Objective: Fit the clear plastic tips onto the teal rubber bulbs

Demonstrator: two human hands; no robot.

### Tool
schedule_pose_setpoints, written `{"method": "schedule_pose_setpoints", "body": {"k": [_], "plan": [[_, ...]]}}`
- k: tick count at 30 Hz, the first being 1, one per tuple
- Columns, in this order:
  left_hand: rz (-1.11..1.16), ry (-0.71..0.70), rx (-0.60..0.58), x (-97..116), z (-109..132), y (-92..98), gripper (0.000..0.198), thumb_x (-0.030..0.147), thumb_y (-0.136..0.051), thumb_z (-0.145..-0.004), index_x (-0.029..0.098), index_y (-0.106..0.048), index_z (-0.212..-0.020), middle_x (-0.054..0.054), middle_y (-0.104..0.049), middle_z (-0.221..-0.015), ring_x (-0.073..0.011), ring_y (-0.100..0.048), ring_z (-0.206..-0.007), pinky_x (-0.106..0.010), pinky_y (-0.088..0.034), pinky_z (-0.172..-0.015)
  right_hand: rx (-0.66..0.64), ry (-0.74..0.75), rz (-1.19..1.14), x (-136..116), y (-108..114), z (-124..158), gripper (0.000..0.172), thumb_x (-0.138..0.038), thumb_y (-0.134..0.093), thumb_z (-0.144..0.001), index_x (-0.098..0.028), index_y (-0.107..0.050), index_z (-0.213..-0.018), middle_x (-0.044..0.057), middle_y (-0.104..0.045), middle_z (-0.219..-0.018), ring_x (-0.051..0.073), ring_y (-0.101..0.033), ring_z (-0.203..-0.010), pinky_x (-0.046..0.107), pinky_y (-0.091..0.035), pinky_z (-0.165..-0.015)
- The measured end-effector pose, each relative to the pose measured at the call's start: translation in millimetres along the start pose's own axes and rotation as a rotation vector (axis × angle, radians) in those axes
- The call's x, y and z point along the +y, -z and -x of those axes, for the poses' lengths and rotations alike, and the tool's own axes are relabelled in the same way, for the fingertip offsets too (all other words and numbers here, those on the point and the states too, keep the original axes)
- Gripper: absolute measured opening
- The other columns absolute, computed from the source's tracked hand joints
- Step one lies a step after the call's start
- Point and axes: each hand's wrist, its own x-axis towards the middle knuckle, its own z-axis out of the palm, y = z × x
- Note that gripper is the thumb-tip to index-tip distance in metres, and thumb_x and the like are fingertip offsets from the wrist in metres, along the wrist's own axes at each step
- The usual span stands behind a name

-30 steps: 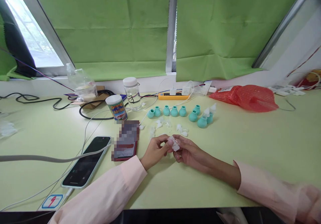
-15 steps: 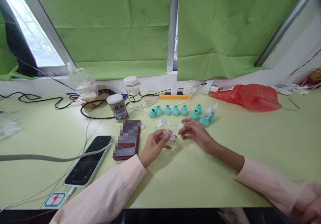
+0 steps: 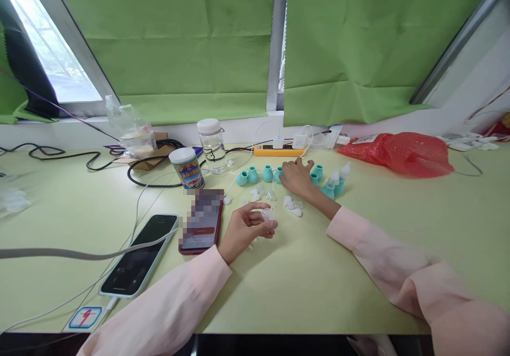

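My left hand (image 3: 249, 227) is closed, holding a small clear plastic piece (image 3: 267, 215) between thumb and fingers above the table. My right hand (image 3: 299, 178) lies palm down with spread fingers over the row of teal rubber bulbs, its fingertips by a teal bulb (image 3: 279, 175). Whatever is under that palm is hidden. Left of it stand further teal bulbs (image 3: 253, 175); to its right is a teal bulb (image 3: 317, 172), and nearby some have white and clear tips (image 3: 334, 177) fitted. Loose white and clear plastic parts (image 3: 294, 205) lie between the hands, with more small plastic pieces (image 3: 260, 191) farther left.
Two phones, a red-edged one (image 3: 202, 223) and a pale-cased one (image 3: 139, 255) on a cable, lie left. Behind them stand a printed tub (image 3: 187, 169) and a clear bottle (image 3: 212, 149). An orange power strip (image 3: 261, 151) and a red plastic bag (image 3: 414, 155) sit at the back.
My right hand has moved forward to the teal bulbs, and white and clear parts now lie where it was. My left hand has stayed nearly in place, turning its piece.
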Motion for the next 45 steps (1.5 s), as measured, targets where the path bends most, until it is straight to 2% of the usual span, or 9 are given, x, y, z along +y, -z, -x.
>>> {"method": "schedule_pose_setpoints", "body": {"k": [6, 10, 13, 16, 22, 27, 31, 40, 45], "plan": [[0.016, -0.003, 0.040, 2, -1, 1.0, 0.030, 0.032, -0.066, -0.061, 0.013, -0.051, -0.078, -0.004, -0.062, -0.066, -0.0142, -0.059, -0.059, -0.029, -0.050, -0.056, 0.093, -0.006, -0.183, 3, 14, 8, 0.015, -0.024, -0.043, -0.074, -0.015, -0.052, -0.081, 0.010, -0.059, -0.084, 0.027, -0.045, -0.091, 0.049, -0.021, -0.080], [0.053, -0.073, 0.105, 2, -1, 1.9, 0.027, 0.033, -0.064, -0.063, 0.013, -0.055, -0.078, -0.003, -0.061, -0.073, -0.0148, -0.058, -0.074, -0.026, -0.049, -0.063, 0.163, 0.099, -0.575, 1, 38, 31, 0.013, -0.025, -0.052, -0.068, -0.018, -0.046, -0.076, 0.007, -0.059, -0.088, 0.024, -0.051, -0.090, 0.041, -0.031, -0.080], [0.083, -0.120, 0.178, 2, -3, 3.6, 0.024, 0.032, -0.065, -0.062, 0.013, -0.054, -0.072, 0.002, -0.053, -0.061, -0.0076, -0.051, -0.054, -0.018, -0.043, -0.047, 0.087, 0.199, -0.940, -2, 54, 60, 0.015, -0.026, -0.054, -0.067, -0.020, -0.040, -0.069, 0.005, -0.058, -0.079, 0.021, -0.055, -0.084, 0.032, -0.042, -0.067], [0.153, -0.079, 0.129, 3, -2, 4.3, 0.024, 0.030, -0.063, -0.063, 0.014, -0.050, -0.075, 0.005, -0.048, -0.051, -0.0055, -0.045, -0.043, -0.016, -0.036, -0.038, -0.046, 0.204, -1.109, -6, 58, 91, 0.015, -0.027, -0.055, -0.068, -0.021, -0.041, -0.070, 0.003, -0.055, -0.074, 0.017, -0.054, -0.068, 0.027, -0.043, -0.053], [0.166, 0.013, -0.065, 6, 3, 3.8, 0.029, 0.016, -0.062, -0.061, 0.013, -0.050, -0.086, 0.000, -0.057, -0.058, -0.0104, -0.053, -0.051, -0.023, -0.044, -0.048, -0.031, 0.282, -0.967, -9, 54, 122, 0.016, -0.023, -0.051, -0.071, -0.021, -0.041, -0.083, 0.003, -0.047, -0.076, 0.014, -0.046, -0.068, 0.028, -0.040, -0.060], [0.128, 0.041, -0.162, 4, 3, 2.5, 0.021, 0.021, -0.061, -0.067, 0.011, -0.051, -0.084, -0.003, -0.059, -0.060, -0.0114, -0.056, -0.054, -0.023, -0.045, -0.050, 0.046, 0.352, -0.886, -9, 52, 122, 0.019, -0.020, -0.050, -0.071, -0.021, -0.041, -0.087, 0.004, -0.048, -0.080, 0.016, -0.048, -0.071, 0.028, -0.040, -0.063], [0.099, 0.050, -0.224, 3, 4, 1.7, 0.026, 0.024, -0.062, -0.067, 0.011, -0.050, -0.087, -0.006, -0.062, -0.067, -0.0139, -0.059, -0.060, -0.027, -0.048, -0.056, 0.119, 0.327, -0.872, -10, 47, 124, 0.021, -0.023, -0.053, -0.069, -0.020, -0.041, -0.086, 0.002, -0.053, -0.074, 0.013, -0.050, -0.062, 0.025, -0.041, -0.057], [-0.032, 0.068, -0.209, 2, 3, 0.2, 0.030, 0.028, -0.066, -0.062, 0.007, -0.057, -0.082, -0.007, -0.062, -0.065, -0.0121, -0.057, -0.053, -0.025, -0.047, -0.052, 0.269, 0.387, -0.687, -11, 36, 126, 0.020, -0.011, -0.047, -0.065, -0.019, -0.044, -0.082, 0.002, -0.056, -0.070, 0.013, -0.053, -0.060, 0.023, -0.040, -0.053], [-0.048, 0.013, -0.203, -1, 4, -2.9, 0.033, 0.027, -0.067, -0.061, 0.007, -0.056, -0.083, -0.006, -0.062, -0.061, -0.0133, -0.057, -0.052, -0.028, -0.047, -0.053, 0.124, 0.318, -0.838, -14, 39, 126, 0.022, -0.011, -0.050, -0.060, -0.019, -0.045, -0.080, 0.000, -0.054, -0.069, 0.012, -0.052, -0.060, 0.021, -0.040, -0.054]]}}
